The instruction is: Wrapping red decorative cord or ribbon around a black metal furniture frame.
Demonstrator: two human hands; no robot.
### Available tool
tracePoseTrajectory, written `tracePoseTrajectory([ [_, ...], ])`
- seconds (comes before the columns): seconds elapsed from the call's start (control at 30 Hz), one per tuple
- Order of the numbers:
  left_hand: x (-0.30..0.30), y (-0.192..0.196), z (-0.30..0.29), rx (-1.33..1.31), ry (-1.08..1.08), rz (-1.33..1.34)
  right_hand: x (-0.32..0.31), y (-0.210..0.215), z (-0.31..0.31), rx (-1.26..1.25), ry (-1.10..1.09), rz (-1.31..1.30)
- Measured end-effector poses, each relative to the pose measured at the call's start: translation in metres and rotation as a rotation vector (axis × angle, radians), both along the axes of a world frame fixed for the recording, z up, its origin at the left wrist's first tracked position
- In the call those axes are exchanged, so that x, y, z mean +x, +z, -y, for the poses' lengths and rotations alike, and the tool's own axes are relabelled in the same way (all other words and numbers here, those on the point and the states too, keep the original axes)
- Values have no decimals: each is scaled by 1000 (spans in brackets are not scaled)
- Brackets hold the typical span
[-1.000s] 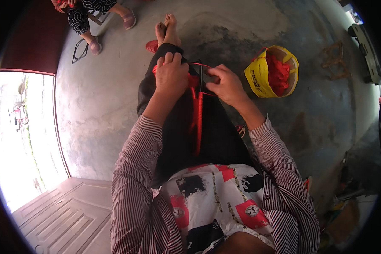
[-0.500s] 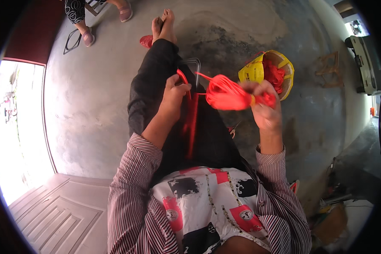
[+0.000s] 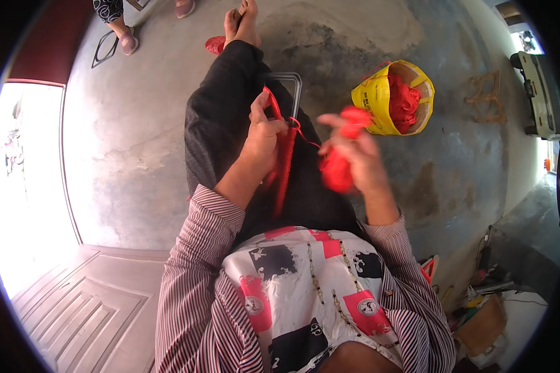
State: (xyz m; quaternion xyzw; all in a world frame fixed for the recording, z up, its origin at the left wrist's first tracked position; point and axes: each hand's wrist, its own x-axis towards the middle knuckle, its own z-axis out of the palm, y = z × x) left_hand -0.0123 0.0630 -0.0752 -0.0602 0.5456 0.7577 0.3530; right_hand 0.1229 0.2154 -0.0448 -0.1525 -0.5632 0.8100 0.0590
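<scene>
My left hand is closed, thumb and fingers gripping a red strip beside a grey metal frame over my lap. Red cord wrapping runs down along one side of the frame; its lower end is blurred. To the right, my right hand is closed round a bundle of red cord, smeared by motion. One loose strand links the bundle to the wrapped side. My fingers partly cover the bundle's middle.
A yellow bucket-like container with red cord inside lies tipped on the concrete floor. A red bundle is by my bare feet. Another person's shoe shows at far left. A wooden frame is farther right.
My right hand has swung the cord bundle left and down, turning it from sideways to more upright. My left hand keeps its grip, shifted slightly. The view has shifted a little.
</scene>
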Motion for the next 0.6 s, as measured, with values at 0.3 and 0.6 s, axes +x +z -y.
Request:
tracePoseTrajectory([
  [0.3, -2, 8, -4, 72, 67, 81, -9, 27, 42, 247, 63, 55],
  [0.6, 26, 41, -4, -549, -108, -1269, -3, 90, 10, -238, 288, -218],
])
